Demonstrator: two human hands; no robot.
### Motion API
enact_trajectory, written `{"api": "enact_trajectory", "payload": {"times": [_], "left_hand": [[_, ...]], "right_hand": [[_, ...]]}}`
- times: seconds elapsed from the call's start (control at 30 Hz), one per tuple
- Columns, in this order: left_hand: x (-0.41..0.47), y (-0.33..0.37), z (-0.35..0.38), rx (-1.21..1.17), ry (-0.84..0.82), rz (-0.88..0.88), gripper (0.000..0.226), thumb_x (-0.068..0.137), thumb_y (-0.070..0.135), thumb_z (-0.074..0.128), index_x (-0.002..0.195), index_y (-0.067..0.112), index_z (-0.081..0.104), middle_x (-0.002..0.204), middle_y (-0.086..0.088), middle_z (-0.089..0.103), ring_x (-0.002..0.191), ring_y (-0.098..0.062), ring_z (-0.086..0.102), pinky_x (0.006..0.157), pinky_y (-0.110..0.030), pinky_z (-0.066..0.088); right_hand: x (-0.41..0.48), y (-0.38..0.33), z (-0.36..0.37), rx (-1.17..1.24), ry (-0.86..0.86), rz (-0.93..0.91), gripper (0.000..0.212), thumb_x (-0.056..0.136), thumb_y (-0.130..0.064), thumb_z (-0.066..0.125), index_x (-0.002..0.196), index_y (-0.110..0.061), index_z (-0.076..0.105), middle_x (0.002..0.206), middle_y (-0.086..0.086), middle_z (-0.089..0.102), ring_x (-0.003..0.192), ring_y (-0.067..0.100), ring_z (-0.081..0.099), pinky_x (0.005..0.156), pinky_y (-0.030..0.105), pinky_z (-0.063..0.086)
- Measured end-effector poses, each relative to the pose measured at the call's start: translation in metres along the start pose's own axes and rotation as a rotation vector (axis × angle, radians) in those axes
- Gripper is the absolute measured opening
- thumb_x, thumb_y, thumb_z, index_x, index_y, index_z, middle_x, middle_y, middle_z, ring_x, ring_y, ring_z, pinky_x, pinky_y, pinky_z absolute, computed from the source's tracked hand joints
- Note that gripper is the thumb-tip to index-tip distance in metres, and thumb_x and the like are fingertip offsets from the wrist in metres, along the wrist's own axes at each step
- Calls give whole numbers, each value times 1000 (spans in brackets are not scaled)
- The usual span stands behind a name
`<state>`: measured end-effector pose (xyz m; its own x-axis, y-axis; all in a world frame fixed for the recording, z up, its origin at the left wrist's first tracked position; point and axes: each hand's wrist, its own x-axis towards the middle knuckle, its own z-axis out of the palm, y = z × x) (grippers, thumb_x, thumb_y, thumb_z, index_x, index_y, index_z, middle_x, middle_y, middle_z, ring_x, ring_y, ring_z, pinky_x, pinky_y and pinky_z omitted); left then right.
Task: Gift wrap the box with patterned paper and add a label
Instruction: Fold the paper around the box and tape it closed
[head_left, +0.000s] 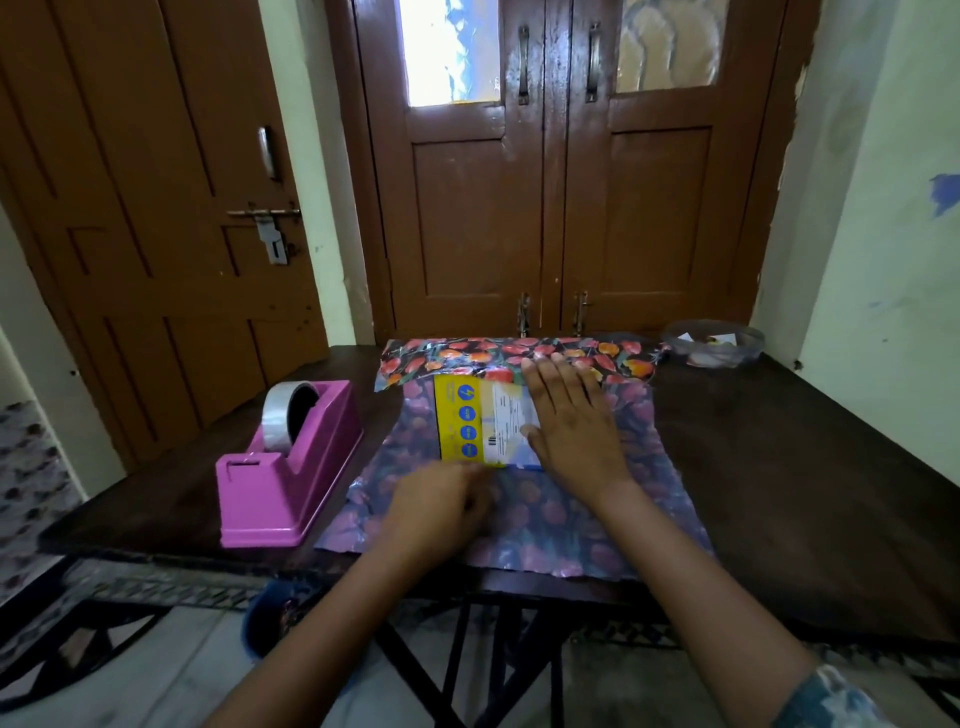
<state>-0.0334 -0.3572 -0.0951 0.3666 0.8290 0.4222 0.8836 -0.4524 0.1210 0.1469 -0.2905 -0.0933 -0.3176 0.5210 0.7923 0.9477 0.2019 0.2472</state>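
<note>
A flat yellow and white box (475, 421) lies on a sheet of tulip-patterned wrapping paper (571, 525) spread across the dark table, pale side up. The sheet's far edge (519, 353) shows the bright printed side. My right hand (571, 415) lies flat on the right part of the box, fingers straight and pointing away from me. My left hand (441, 499) is at the box's near edge with fingers curled on the paper there; it is blurred, so the grip is unclear.
A pink tape dispenser (283, 467) with a roll of clear tape (285, 415) stands left of the paper. A clear plastic bowl (714, 343) with small items sits at the table's far right. Brown doors rise directly behind the dark wooden table (779, 467).
</note>
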Motion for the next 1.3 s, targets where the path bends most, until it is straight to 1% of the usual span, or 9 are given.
{"api": "enact_trajectory", "payload": {"times": [0.1,0.17,0.5,0.57,0.63,0.73,0.93,1.17,1.3], "left_hand": [[-7,0,9,0,-265,51,45,94,52,36,133,33,47,145,6,41,130,-15,42,102,-30,36],[-7,-1,9,-16,-293,54,50,94,54,34,140,35,38,152,4,31,135,-13,35,109,-31,28],[-11,5,1,-41,-303,24,42,94,48,41,134,35,48,144,6,44,129,-17,43,98,-29,40],[-3,8,-11,-21,-208,-30,33,91,43,49,121,34,59,124,6,60,114,-19,55,85,-30,48],[14,8,-27,-26,62,-97,28,90,35,51,116,30,62,114,4,65,105,-21,59,79,-30,48],[46,-1,-49,-22,321,-70,35,92,24,51,127,24,57,131,1,57,115,-21,54,91,-32,42],[56,-20,-34,55,267,-16,42,90,14,51,132,17,53,134,-7,55,120,-27,53,94,-34,44],[43,-28,-17,196,182,6,60,93,26,48,147,23,23,152,-2,29,142,-18,23,118,-40,12],[43,-23,-39,43,139,-33,52,94,33,48,144,26,33,150,3,34,139,-15,29,114,-34,17]], "right_hand": [[0,-2,0,-21,15,5,93,63,-44,78,135,-6,33,129,15,53,124,32,41,107,45,21],[1,-3,0,-54,11,18,95,62,-46,79,135,-5,33,129,15,53,124,33,47,106,45,21],[3,-5,-1,-75,12,23,94,61,-48,79,133,-6,35,125,14,56,119,33,51,106,44,21],[3,-5,-2,-73,29,19,94,58,-48,80,131,-6,36,123,14,57,116,33,52,105,43,21],[4,-5,-2,-66,42,20,94,56,-47,82,129,-6,38,121,14,58,115,32,49,104,43,22],[3,-6,-4,-54,44,23,91,56,-46,82,127,-6,41,120,14,57,114,32,49,104,43,22],[3,-5,-3,-34,40,14,90,57,-44,82,128,-7,41,120,14,56,114,31,42,103,44,24],[4,-2,-5,-35,-7,4,94,53,-42,84,128,-8,40,121,12,56,113,31,53,101,42,27],[1,-5,-7,-25,11,-4,93,53,-40,85,128,-8,39,120,13,56,114,30,42,102,42,24]]}}
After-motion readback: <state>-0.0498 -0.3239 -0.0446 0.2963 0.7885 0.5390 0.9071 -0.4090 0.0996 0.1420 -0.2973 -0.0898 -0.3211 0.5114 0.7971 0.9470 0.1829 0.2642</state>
